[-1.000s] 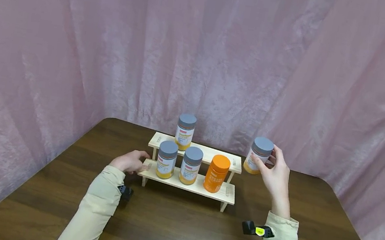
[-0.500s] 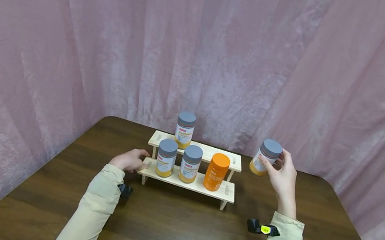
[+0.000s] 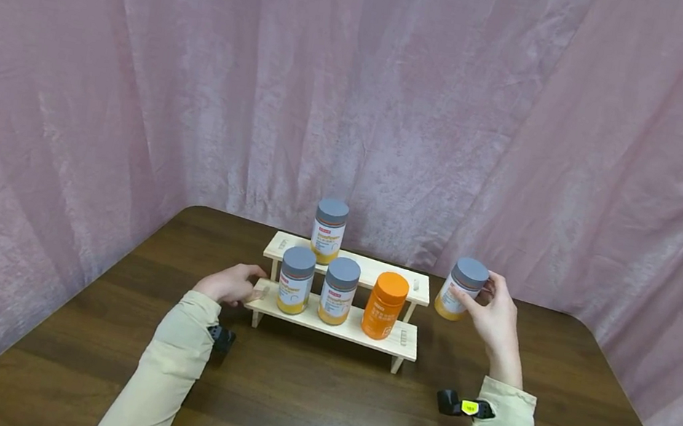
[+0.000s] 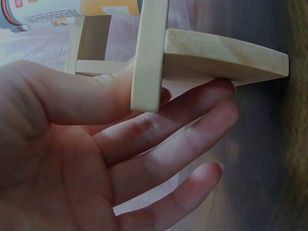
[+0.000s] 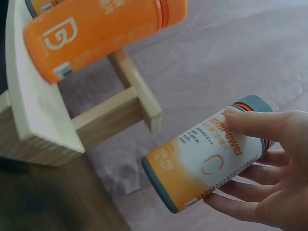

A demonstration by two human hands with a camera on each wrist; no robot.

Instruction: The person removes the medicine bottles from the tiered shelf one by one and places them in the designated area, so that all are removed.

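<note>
My right hand (image 3: 494, 323) grips a supplement bottle (image 3: 459, 291) with a grey lid and a white and yellow label. The bottle tilts slightly, to the right of a two-tier wooden display rack (image 3: 324, 326). Seen in the right wrist view, the thumb lies along one side of that bottle (image 5: 207, 159), fingers around the other. At the rack's left end my left hand (image 3: 233, 285) pinches the lower board, thumb over it and fingers beneath. Two grey-lidded bottles (image 3: 295, 281) and an orange bottle (image 3: 384, 308) stand on the lower tier; another grey-lidded bottle (image 3: 328, 232) stands on the upper tier.
The rack stands on a dark brown wooden table (image 3: 312, 407). Behind the table's far edge hangs a pink curtain (image 3: 359, 98). The orange bottle is the one closest to the rack's right end.
Held by my right hand, the bottle first moved a little right, away from the rack, then slightly back left and lower. My left hand keeps its place on the rack.
</note>
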